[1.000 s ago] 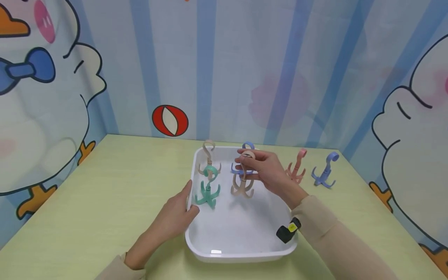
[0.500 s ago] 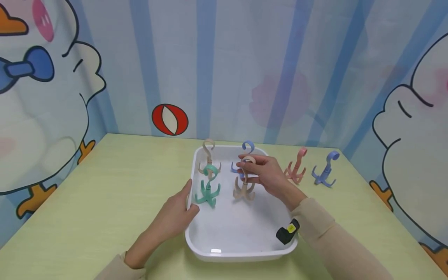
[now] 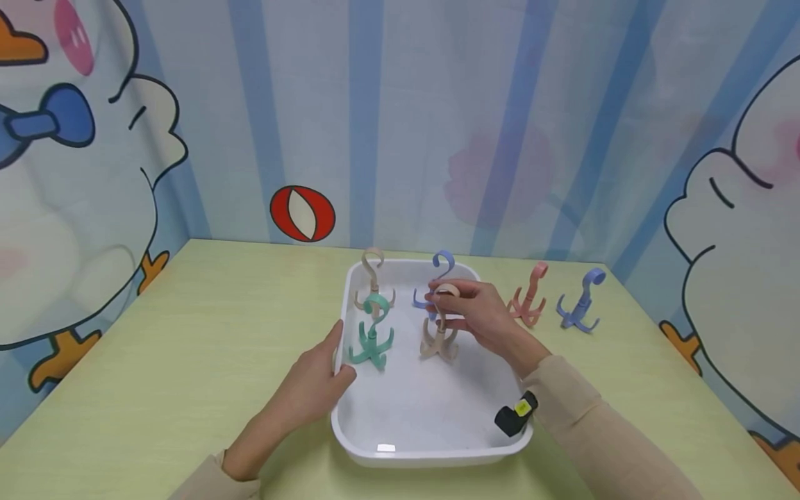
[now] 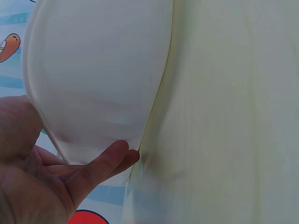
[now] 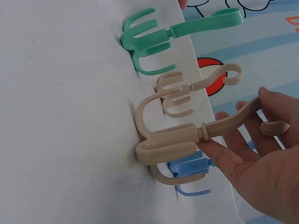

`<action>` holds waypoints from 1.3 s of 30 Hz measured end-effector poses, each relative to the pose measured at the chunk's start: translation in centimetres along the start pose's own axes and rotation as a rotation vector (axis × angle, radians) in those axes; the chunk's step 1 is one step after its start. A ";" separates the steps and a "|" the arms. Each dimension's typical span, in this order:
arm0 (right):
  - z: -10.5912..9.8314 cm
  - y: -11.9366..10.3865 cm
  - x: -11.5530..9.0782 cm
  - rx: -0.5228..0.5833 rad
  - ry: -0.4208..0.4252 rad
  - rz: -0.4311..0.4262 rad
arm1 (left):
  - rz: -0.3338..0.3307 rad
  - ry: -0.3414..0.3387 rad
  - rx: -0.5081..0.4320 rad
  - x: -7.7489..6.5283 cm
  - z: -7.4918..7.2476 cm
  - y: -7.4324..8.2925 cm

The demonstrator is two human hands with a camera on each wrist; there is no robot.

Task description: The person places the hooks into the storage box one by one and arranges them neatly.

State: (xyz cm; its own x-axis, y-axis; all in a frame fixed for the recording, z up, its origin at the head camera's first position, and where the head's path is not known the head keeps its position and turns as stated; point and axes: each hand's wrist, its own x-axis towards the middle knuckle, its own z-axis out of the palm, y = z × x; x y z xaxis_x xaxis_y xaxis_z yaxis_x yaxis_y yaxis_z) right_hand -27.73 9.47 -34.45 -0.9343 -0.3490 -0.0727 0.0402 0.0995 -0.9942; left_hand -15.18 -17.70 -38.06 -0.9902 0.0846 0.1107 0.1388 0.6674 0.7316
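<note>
My right hand (image 3: 484,316) pinches the curved stem of a beige four-claw rotating hook (image 5: 170,139) between thumb and fingers. The hook stands upright, its claws close over the floor of a white plastic tray (image 3: 425,410). On the tray's left side my left hand (image 3: 315,382) grips the rim, thumb over the edge and fingers along the outer wall (image 4: 100,168). A green hook (image 3: 371,345) stands inside near that wall. Behind it are another beige hook (image 3: 374,281) and a blue hook (image 5: 190,166), the latter partly hidden by my right hand in the head view.
Right of the tray, a pink hook (image 3: 529,305) and a second blue hook (image 3: 582,305) stand on the pale yellow-green table (image 3: 250,312). A cartoon-print curtain (image 3: 400,125) closes off the back and sides. A black wrist camera (image 3: 515,415) sits by my right sleeve.
My right hand has lowered the beige hook slightly and shifted it a little right, uncovering more of the blue hook behind. The left hand has stayed on the tray rim.
</note>
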 end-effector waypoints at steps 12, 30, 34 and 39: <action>0.1 -0.4 -0.4 -0.025 0.005 -0.002 | 0.004 0.006 0.012 -0.1 -0.1 0.2; -1.2 -3.4 -1.4 -0.002 0.055 -0.132 | 0.006 0.009 0.022 0.0 -0.1 0.2; -1.7 -3.8 -1.6 0.019 0.081 -0.142 | 0.003 0.007 0.025 -0.1 -0.1 0.3; -2.2 -4.5 -1.9 0.019 0.094 -0.164 | 0.007 0.008 0.018 -0.2 -0.1 0.3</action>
State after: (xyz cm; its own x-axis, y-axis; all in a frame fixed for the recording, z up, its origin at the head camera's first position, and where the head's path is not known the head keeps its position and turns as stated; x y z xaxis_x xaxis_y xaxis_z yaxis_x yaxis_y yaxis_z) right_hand -26.89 11.78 -29.69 -0.9580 -0.2700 0.0970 -0.1093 0.0307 -0.9935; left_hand -14.94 -17.56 -37.80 -0.9891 0.0831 0.1213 0.1453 0.6797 0.7190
